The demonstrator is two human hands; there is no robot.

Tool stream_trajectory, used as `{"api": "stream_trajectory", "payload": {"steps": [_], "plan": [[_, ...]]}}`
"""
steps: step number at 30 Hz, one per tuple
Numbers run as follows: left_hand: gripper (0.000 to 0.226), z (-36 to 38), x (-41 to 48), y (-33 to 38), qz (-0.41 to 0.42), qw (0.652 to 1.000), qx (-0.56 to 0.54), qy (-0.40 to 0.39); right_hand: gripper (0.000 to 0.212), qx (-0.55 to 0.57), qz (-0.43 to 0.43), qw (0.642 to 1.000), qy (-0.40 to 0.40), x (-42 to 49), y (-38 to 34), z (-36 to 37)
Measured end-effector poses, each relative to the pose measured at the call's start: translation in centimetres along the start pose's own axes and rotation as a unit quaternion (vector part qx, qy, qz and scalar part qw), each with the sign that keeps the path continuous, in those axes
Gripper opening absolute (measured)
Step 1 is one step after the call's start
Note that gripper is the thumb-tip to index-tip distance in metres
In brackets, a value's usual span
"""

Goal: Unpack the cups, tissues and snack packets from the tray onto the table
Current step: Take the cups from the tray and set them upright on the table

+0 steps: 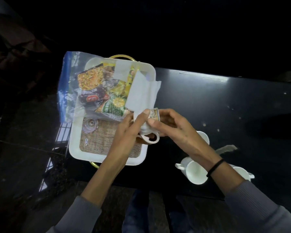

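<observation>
Dim room, with a glossy black tabletop [208, 101] under a head-worn camera looking down at two bare hands. At left sits a white tray [74, 145] with a woven mat lining and gold handles. Its far half holds a clear zip bag [69, 84] of snack packets [94, 81], with white tissues [141, 93] draped over the bag and the tray's right rim. A small clear glass piece [89, 125] lies on the mat.

Both hands meet over the tray's right edge, holding one small white cup [149, 132] tilted on its side, handle pointing down. The left hand [129, 130] is closed around the cup body; the right hand [173, 126] pinches its patterned rim between thumb and fingers.

Three more white cups [196, 172] already stand on the tabletop at right, beneath the right forearm.

The cup looks like glazed ceramic: stiff, light, smooth and probably slippery, and likely to chip if knocked against its neighbours. A grip on the handle or around the body seems safest. The tissues are limp and the packets crinkly, best lifted from underneath.
</observation>
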State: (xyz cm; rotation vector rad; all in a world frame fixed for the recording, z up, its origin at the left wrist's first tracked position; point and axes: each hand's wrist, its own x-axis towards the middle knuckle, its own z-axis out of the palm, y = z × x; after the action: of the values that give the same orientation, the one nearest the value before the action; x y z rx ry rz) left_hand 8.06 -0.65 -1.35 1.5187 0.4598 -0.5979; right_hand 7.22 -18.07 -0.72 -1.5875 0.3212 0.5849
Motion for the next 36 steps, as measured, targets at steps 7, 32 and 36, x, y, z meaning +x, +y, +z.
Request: {"api": "stream_trajectory", "payload": {"steps": [7,32,36], "plan": [[0.046,7.9,0.8,1.1,0.024,0.986,0.142,-0.082,0.047,0.003,-0.034,0.995,0.094,-3.4,0.6,-8.1],[0.016,16.0,0.6,-2.0,0.092,0.920,0.365,-0.105,0.070,-0.502,-0.025,0.859,0.102,-8.9,9.7,-19.2],[0.016,16.3,0.6,-2.0,0.087,0.923,0.360,-0.105,0.077,-0.500,-0.017,0.862,0.082,-8.7,9.6,-19.3]]}}
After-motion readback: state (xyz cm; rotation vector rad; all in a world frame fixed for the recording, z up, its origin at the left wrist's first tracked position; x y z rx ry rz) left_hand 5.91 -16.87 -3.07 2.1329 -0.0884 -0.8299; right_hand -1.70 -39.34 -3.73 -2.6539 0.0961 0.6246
